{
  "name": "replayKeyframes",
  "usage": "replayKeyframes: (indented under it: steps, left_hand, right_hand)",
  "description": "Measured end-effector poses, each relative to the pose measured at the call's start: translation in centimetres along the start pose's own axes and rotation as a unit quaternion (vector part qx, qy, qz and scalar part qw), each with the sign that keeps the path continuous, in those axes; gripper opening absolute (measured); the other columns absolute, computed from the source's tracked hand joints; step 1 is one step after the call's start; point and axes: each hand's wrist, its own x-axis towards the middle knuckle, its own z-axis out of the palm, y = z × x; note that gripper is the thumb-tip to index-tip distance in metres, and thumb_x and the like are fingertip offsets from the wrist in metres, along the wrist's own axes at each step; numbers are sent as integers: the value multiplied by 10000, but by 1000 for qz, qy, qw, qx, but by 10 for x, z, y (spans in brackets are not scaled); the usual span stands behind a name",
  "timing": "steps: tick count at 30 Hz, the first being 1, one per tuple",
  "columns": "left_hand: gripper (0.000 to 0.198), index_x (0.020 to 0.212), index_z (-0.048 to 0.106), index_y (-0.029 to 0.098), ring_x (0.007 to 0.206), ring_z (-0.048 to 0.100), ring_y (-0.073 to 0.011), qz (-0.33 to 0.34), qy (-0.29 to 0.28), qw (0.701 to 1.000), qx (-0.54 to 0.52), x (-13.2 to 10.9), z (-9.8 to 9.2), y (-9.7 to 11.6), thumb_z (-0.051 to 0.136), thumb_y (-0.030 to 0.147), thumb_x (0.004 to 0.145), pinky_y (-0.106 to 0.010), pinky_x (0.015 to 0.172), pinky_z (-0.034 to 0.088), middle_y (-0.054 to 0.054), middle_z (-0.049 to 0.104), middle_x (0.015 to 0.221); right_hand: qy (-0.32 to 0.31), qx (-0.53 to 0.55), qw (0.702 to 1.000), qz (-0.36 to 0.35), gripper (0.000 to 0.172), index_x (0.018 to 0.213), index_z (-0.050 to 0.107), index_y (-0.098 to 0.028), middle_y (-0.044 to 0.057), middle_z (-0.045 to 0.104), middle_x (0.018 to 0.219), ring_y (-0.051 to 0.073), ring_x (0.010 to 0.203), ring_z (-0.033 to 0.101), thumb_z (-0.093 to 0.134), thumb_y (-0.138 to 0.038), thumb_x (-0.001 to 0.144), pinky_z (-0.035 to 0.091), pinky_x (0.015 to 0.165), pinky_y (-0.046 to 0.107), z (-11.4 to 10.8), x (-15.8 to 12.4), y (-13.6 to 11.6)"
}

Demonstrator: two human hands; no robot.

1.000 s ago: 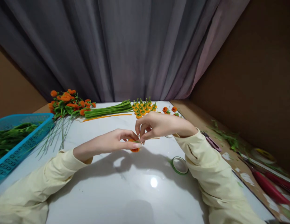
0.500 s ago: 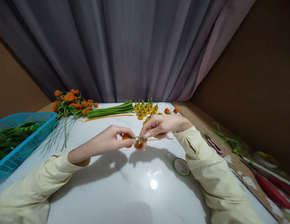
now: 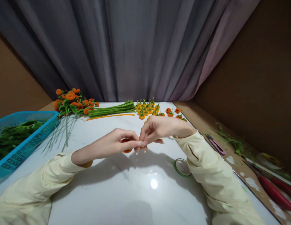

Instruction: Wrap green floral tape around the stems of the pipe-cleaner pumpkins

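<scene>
My left hand [image 3: 112,144] and my right hand [image 3: 159,128] meet fingertip to fingertip above the middle of the white table [image 3: 126,187]. The left fingers are pinched round a small orange pipe-cleaner bud [image 3: 125,145], partly hidden between thumb and fingers. The right fingers are pinched together against the same spot; what they grip is hidden. Both arms wear pale yellow sleeves.
A blue basket [image 3: 21,142] of green leaves stands at the left. Finished orange flowers [image 3: 71,101], green stems [image 3: 112,110] and several small orange buds [image 3: 147,109] lie at the back. A green tape roll [image 3: 182,167] lies near my right sleeve; pink snips [image 3: 214,144] lie at the right.
Half a second ago the hands were a little apart with two buds joined by a green stem between them. Now the fingertips have closed together and only one bud shows.
</scene>
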Motion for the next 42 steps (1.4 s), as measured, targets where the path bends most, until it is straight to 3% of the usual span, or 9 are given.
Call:
replayKeyframes:
  steps: [9,16,21,24,26,29,31,35,42]
  left_hand:
    - [359,755,673,150,606,493,-107,-23,-18,996,-82,5,-5,-7,484,428,881,-209,553,394,-32,661,737]
    - [343,601,591,153,650,528,-132,-40,-63,959,-273,11,-11,-12,539,371,861,-249,647,406,-10,554,610]
    - [375,619,566,152,616,476,-106,-16,-14,980,-196,9,-10,-8,495,405,886,-229,614,387,1,569,657]
    - [324,686,585,153,585,470,-92,-6,-8,992,-124,4,-8,-5,510,404,876,-203,551,369,9,590,668]
    - [295,757,617,158,549,456,-87,15,-25,997,-69,1,-6,-4,509,403,880,-196,508,346,12,596,650]
    - [262,810,637,160,576,484,-101,103,-27,993,57,-3,-3,-4,484,348,909,-218,583,378,0,633,656]
    - [227,810,619,156,665,532,-118,177,-12,974,141,-5,0,-6,462,270,928,-265,753,391,-11,651,703]
    - [183,880,586,153,802,567,-142,264,-17,931,253,-6,5,-8,419,186,949,-344,939,294,-35,649,812]
    - [221,901,577,152,900,575,-169,298,1,890,345,-9,8,-9,366,174,965,-390,955,228,-54,656,821]
  right_hand:
    - [133,-190,972,44,144,821,741,-133,-30,570,495,64,432,464,624,-196,765,349,462,186,11,-3,-15]
    - [299,-434,846,81,191,682,691,-139,53,653,646,114,538,504,531,-64,753,247,511,252,43,-4,-32]
    - [331,-500,796,80,218,698,643,-146,60,662,714,124,513,503,469,-76,808,169,483,280,62,-5,-27]
    - [349,-448,820,66,190,814,658,-156,57,684,819,129,593,556,480,-95,844,246,509,254,66,-13,-20]
    - [326,-368,869,60,152,943,661,-162,56,689,903,124,638,578,548,-152,842,329,563,235,60,-20,-15]
    - [192,-211,957,56,297,1059,655,-160,48,692,940,113,655,594,666,-272,785,406,606,216,40,-27,-7]
    - [90,-119,988,45,355,1069,667,-150,41,691,932,103,662,590,695,-317,757,420,590,198,27,-29,-2]
    - [11,-26,998,48,333,1035,689,-113,-13,613,636,76,550,535,674,-318,773,368,496,176,18,-24,6]
    - [-10,2,999,54,305,1042,689,-96,-25,536,558,56,492,475,545,-299,865,283,422,165,22,-22,8]
